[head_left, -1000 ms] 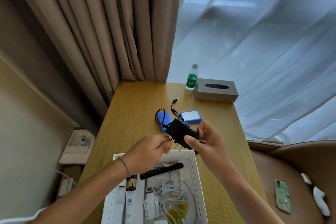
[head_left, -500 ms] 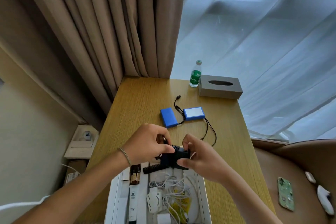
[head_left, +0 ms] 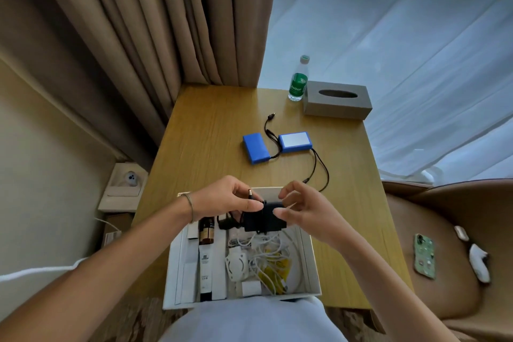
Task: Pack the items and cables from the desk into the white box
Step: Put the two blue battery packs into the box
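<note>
hands meet over the far end of the white box (head_left: 313,264), both on a black power adapter (head_left: 263,220) that hangs just above the box's contents. left hand (head_left: 227,198) pinches the adapter's upper left corner between thumb and forefinger, fingers narrowly closed, with the metal-tipped barrel plug (head_left: 250,193) poking up between those fingers. right hand (head_left: 304,209) holds the adapter's right side with its thumb against the casing and the other fingers curled loosely above it, half spread. under the hands the box sits at the near edge of the counter (head_left: 211,130), holding a tangle of white cables (head_left: 266,255), a white round-cornered plug piece (head_left: 236,265), something yellow (head_left: 273,272), a brown bottle (head_left: 206,232) and a white tube (head_left: 206,266) below the left wrist, and a black comb-like piece (head_left: 226,221) just left of the adapter. beyond the hands, well apart from them, two blue battery packs (head_left: 256,148) (head_left: 294,141) lie side by side on the counter, joined by black leads (head_left: 316,166), one lead looping back to end near the right hand's fingertips. farther still stand a green-labelled water bottle (head_left: 298,80) and a grey tissue box (head_left: 337,101), just beside each other. to the right of the right forearm a green phone (head_left: 424,259) rests on a brown seat (head_left: 444,230).
</note>
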